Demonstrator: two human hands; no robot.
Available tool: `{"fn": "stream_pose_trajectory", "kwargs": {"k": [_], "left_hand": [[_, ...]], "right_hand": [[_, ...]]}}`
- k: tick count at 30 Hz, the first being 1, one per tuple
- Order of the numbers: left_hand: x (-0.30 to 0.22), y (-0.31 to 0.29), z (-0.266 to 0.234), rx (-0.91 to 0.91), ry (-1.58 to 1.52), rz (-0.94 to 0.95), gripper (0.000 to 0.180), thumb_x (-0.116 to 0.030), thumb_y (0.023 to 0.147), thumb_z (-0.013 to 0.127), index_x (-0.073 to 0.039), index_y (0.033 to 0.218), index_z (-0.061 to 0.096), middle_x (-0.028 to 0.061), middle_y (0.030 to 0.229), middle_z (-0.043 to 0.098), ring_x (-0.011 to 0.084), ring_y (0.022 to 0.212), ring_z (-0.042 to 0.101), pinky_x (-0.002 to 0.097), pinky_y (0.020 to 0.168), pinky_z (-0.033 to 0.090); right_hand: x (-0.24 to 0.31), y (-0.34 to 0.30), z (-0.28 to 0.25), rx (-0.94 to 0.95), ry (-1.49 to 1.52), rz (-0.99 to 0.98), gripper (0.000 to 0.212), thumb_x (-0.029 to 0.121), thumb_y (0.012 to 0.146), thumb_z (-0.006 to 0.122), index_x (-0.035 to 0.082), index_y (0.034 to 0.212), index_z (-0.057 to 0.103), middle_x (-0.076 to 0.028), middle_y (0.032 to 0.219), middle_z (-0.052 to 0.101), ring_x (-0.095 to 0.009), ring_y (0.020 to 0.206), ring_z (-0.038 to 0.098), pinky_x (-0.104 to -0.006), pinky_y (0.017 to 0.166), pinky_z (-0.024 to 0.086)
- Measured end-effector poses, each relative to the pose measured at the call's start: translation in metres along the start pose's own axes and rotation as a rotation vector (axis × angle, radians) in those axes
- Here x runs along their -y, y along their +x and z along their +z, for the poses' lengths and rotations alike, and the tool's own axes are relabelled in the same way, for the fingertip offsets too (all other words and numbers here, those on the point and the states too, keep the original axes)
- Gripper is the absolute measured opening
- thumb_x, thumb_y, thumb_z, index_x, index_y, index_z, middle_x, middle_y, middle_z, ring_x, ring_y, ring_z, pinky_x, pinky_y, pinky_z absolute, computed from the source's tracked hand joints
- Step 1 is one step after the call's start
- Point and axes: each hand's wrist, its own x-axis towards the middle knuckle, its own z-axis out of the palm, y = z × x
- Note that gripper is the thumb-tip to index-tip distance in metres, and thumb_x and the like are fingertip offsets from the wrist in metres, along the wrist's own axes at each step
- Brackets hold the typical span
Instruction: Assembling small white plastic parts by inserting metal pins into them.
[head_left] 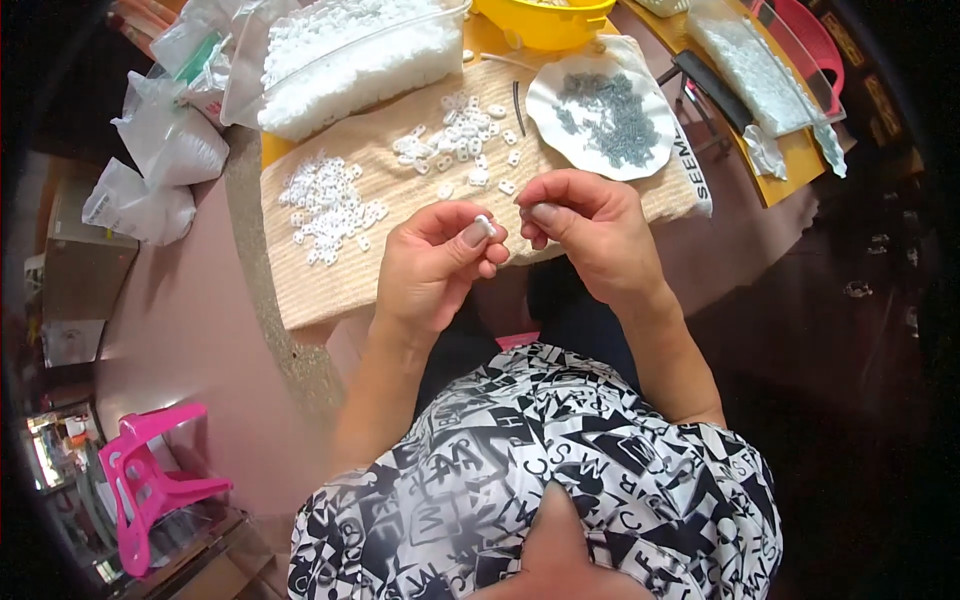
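Observation:
My left hand [432, 262] pinches a small white plastic piece [485, 225] between thumb and forefinger, just off the table's near edge. Close beside it on the right, my right hand [605, 235] is closed in a pinch, thumb against forefinger. What its fingertips hold, if anything, is too small to make out. Beyond the hands, a pile of small white plastic pieces [465, 130] lies on a beige ribbed cloth [300, 295]. Another pile of white pieces [325, 205] is to the left. Small dark grey pieces [625, 120] fill a white, wavy-edged dish [548, 120] at the right.
A clear bin [365, 85] heaped with white pieces stands at the back left, beside a yellow basket [545, 25]. Plastic bags [165, 150] sit left of the table. A pink stool [150, 485] is at lower left. Another tray of white pieces [745, 65] lies at far right.

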Motion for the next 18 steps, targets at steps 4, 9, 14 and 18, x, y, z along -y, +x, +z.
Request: {"fn": "stream_pose_trajectory", "kwargs": {"k": [4, 9, 14, 18], "left_hand": [[0.000, -0.006, 0.011, 0.021, 0.081, 0.048, 0.015, 0.000, 0.080, 0.056, 0.005, 0.094, 0.056, 0.0131, 0.082, 0.062, 0.0161, 0.069, 0.060, 0.0222, 0.058, 0.049], [0.002, -0.011, 0.016, 0.026, 0.100, 0.068, 0.016, -0.001, 0.079, 0.058, 0.005, 0.093, 0.057, 0.0128, 0.082, 0.062, 0.0154, 0.068, 0.061, 0.0223, 0.057, 0.049], [0.004, -0.013, 0.019, 0.019, 0.130, 0.114, 0.017, -0.001, 0.077, 0.060, 0.005, 0.093, 0.057, 0.0123, 0.080, 0.063, 0.0152, 0.066, 0.061, 0.0224, 0.056, 0.049], [0.004, -0.015, 0.023, -0.002, 0.186, 0.141, 0.017, -0.001, 0.077, 0.061, 0.005, 0.092, 0.058, 0.0120, 0.078, 0.063, 0.0147, 0.065, 0.061, 0.0222, 0.055, 0.049]], "right_hand": [[0.006, -0.014, 0.013, -0.004, 0.001, 0.049, 0.014, -0.001, 0.079, 0.055, -0.005, 0.092, 0.058, -0.006, 0.077, 0.060, -0.009, 0.065, 0.055, -0.0191, 0.059, 0.045], [0.001, -0.018, 0.009, -0.005, 0.057, -0.017, 0.019, 0.001, 0.079, 0.057, -0.004, 0.098, 0.054, -0.006, 0.078, 0.059, -0.008, 0.065, 0.056, -0.0188, 0.058, 0.045], [0.005, -0.020, 0.013, -0.035, 0.054, 0.001, 0.017, 0.001, 0.079, 0.058, -0.003, 0.094, 0.054, -0.005, 0.077, 0.059, -0.008, 0.064, 0.056, -0.0186, 0.057, 0.045], [0.004, -0.019, 0.011, -0.047, 0.034, -0.003, 0.016, 0.000, 0.078, 0.059, -0.003, 0.093, 0.054, -0.005, 0.077, 0.059, -0.007, 0.064, 0.055, -0.0186, 0.057, 0.045]]}}
